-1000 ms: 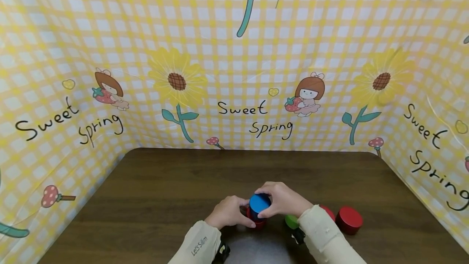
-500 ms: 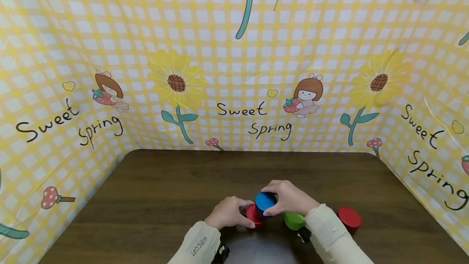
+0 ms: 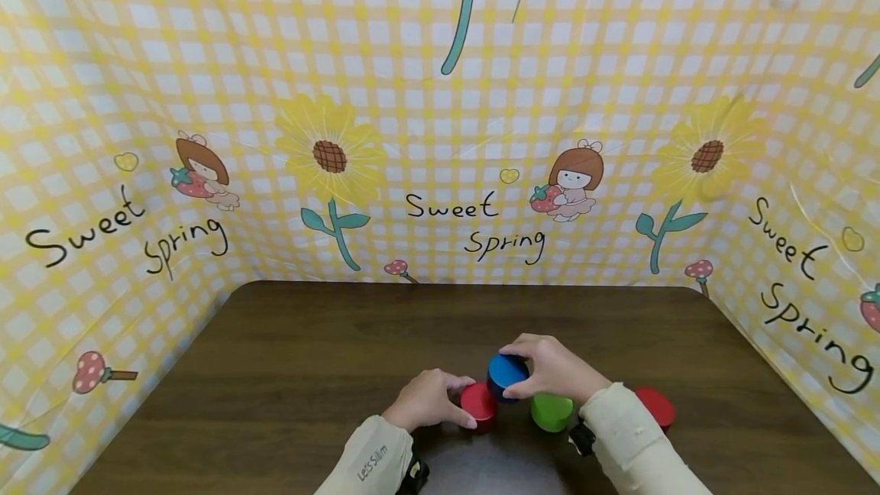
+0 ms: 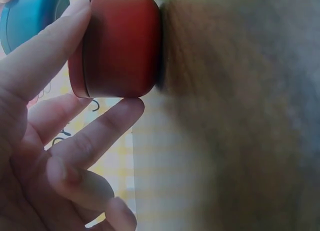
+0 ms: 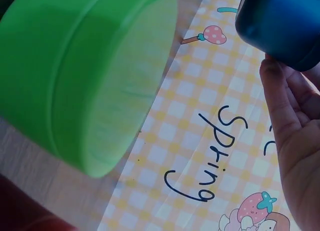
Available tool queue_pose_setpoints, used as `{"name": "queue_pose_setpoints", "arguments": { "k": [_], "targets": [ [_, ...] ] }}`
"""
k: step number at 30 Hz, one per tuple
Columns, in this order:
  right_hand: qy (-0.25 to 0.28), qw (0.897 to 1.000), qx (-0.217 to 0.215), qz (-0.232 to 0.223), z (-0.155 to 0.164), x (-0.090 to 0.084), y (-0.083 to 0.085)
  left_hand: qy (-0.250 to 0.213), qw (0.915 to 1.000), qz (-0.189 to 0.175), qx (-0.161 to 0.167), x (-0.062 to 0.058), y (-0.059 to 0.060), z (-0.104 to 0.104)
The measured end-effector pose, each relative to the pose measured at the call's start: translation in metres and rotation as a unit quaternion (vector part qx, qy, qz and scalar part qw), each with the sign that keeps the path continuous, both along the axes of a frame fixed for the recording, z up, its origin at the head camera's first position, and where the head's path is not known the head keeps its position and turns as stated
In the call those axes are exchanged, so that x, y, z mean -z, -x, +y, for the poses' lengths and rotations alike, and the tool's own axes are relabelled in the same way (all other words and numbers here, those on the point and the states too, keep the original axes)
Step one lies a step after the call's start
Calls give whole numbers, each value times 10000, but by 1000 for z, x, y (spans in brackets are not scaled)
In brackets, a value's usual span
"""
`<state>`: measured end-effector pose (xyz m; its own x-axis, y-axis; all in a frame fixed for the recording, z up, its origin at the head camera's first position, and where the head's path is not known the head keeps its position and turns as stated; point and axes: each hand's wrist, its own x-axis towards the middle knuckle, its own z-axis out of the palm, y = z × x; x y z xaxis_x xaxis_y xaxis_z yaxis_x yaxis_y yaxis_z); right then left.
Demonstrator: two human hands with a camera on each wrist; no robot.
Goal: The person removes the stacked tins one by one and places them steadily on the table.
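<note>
My left hand (image 3: pixel 428 401) pinches a small round red tin (image 3: pixel 479 403) between thumb and fingertips. In the left wrist view the red tin (image 4: pixel 122 46) stands on the table, with a lid seam round its upper part. Just right of it my right hand (image 3: pixel 555 370) holds a round blue tin (image 3: pixel 507 374) by its sides, raised above the table. The blue tin (image 5: pixel 285 26) is partly cut off in the right wrist view. Below my right hand stands a green tin (image 3: pixel 551 412), large and near in the right wrist view.
Another red tin (image 3: pixel 655 405) stands to the right, partly behind my right sleeve (image 3: pixel 629 434). The brown wooden table (image 3: pixel 330 342) is enclosed by a yellow checked cloth (image 3: pixel 440 121) at the back and sides.
The blue tin has moved right with my right hand, off from above the red tin, whose top now shows. My left hand stays on the red tin. The green tin is more exposed.
</note>
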<state>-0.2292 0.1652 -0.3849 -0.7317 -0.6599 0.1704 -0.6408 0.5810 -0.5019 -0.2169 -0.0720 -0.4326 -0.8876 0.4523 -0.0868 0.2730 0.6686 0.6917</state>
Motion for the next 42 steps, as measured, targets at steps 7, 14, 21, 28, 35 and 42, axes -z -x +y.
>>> {"name": "queue_pose_setpoints", "arguments": {
  "k": [7,14,21,28,35,42],
  "targets": [
    [-31,10000,20,-18,7,-3,-4,-76,10000,-50,-5,1,1,1],
    [-152,9997,142,98,18,-4,-7,-59,9999,-71,-63,-1,1,1],
    [-126,9996,247,94,28,-8,-9,-84,10000,-18,22,-1,2,2],
    [-119,9993,341,42,36,-11,-12,-219,9997,-39,115,1,3,1],
    [-104,9985,514,134,50,-13,-15,-95,9999,73,72,1,1,3],
    [-105,9976,675,116,57,-14,-16,8,9997,189,153,-2,2,-1]
  ]
}}
